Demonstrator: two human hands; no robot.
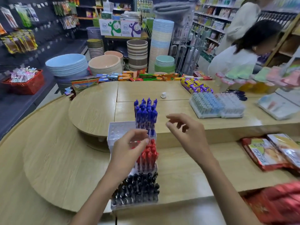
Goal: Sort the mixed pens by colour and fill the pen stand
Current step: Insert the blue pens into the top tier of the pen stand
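Note:
A white pen stand (116,130) stands on the wooden counter, with bare holes at its far left. Blue pens (146,114) fill its far right part, red pens (148,155) the middle, and black pens (138,189) the near part. My left hand (128,148) hovers over the stand beside the red pens, fingers loosely curled, thumb and forefinger near each other; blur hides whether they hold a pen. My right hand (186,132) floats to the right of the blue pens, fingers relaxed and holding nothing.
Another tray of pale blue and clear pens (215,105) sits at the right on the counter (178,168). Snack packets (267,153) lie at the right edge. A small white cap (163,94) lies beyond. A person in white (233,60) stands behind the counter, with stacked basins (68,65) further back.

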